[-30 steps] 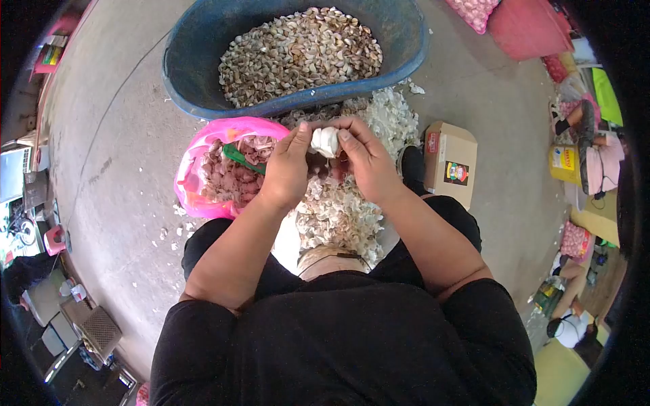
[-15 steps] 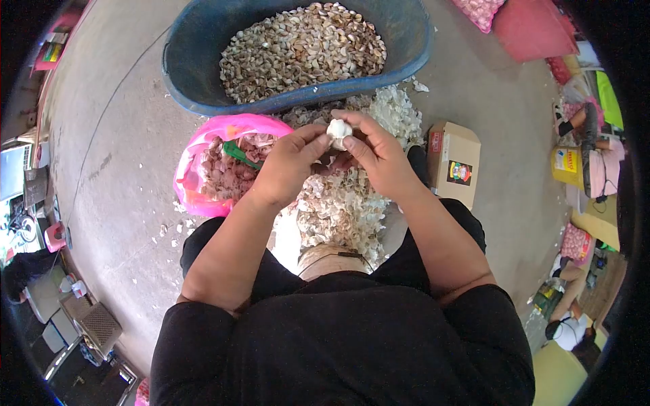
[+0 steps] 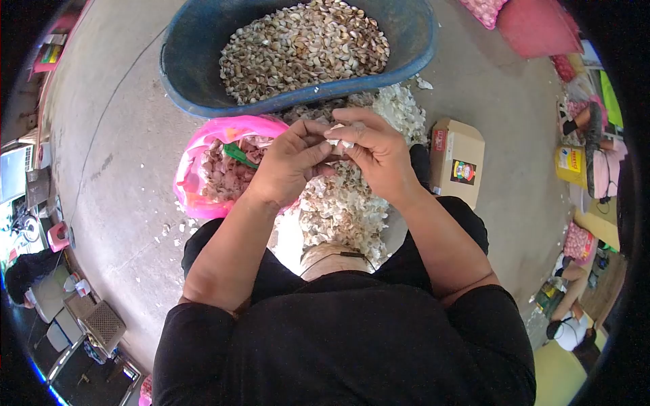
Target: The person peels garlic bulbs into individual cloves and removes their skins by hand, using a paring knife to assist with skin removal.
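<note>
L hand (image 3: 288, 164) & R hand (image 3: 384, 161) are gripping garlic (image 3: 347, 144) (prob. splitting it, next move needing firm pressure), w/ tub (image 3: 195, 57) of cloves (image 3: 305, 49) sitting at 12 o'clock.

A cardboard box (image 3: 467, 145) with a colourful label (image 3: 464, 171) sits on the floor (image 3: 135, 189); a yellow container (image 3: 570, 166) is well to its right.

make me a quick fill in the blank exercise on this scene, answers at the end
1. The garlic held between the left hand and right hand is coloured ____.
2. The tub holding the garlic cloves is coloured ____.
3. The plastic bag near the left hand is coloured ____.
4. The cardboard box lies to the person's ____.

Missing words: white; blue; pink; right
</note>
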The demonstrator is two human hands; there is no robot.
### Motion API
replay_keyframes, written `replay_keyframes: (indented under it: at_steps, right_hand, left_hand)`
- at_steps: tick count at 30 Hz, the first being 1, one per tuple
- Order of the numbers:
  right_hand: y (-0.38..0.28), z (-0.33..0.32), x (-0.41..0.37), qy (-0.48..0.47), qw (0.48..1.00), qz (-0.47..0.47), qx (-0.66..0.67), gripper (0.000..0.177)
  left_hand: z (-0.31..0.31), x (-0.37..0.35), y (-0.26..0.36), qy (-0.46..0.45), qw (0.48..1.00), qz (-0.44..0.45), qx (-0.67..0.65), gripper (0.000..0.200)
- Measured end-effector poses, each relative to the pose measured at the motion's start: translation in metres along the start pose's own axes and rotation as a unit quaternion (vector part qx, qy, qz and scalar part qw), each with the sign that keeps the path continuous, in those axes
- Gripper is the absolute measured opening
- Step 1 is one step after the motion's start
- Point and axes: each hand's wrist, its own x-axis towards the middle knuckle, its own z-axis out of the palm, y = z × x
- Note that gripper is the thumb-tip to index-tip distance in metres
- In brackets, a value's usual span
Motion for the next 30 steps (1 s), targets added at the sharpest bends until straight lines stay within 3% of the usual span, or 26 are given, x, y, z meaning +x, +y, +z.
replay_keyframes:
  at_steps: [4,10,13,16,19,22,25,28,30]
  right_hand:
    - [-0.002,-0.001,0.001,-0.008,0.998,0.014,0.065,0.021]
    - [-0.008,-0.006,0.001,-0.048,0.985,0.058,0.155,0.021]
    - [-0.002,-0.01,0.001,-0.099,0.982,0.005,0.158,0.019]
    - [0.002,-0.02,0.006,-0.113,0.992,-0.032,0.047,0.016]
    - [0.004,-0.033,0.007,-0.088,0.987,0.096,-0.094,0.017]
    - [0.017,-0.021,0.005,-0.018,0.985,0.092,-0.148,0.018]
    - [0.002,-0.013,0.005,-0.051,0.974,0.205,-0.08,0.019]
    - [0.007,0.001,-0.002,0.0,0.987,0.156,0.035,0.02]
    - [0.003,0.003,-0.003,-0.008,0.988,0.152,0.041,0.021]
  left_hand:
    - [0.011,-0.004,0.004,0.008,1.0,-0.004,0.016,0.028]
    - [0.007,-0.007,0.005,-0.056,0.998,-0.027,0.013,0.041]
    - [0.004,-0.004,0.008,-0.017,0.999,0.008,-0.044,0.038]
    - [-0.004,0.0,0.004,-0.022,0.999,0.022,0.009,0.037]
    - [-0.003,0.003,0.001,-0.026,0.997,0.064,0.02,0.036]
    - [0.001,0.004,0.005,-0.002,0.994,0.074,0.086,0.035]
    - [0.007,0.002,0.004,0.043,0.981,0.096,0.166,0.036]
    - [0.008,0.003,-0.004,0.068,0.968,0.143,0.196,0.036]
    - [0.007,0.004,-0.008,0.072,0.963,0.146,0.214,0.037]
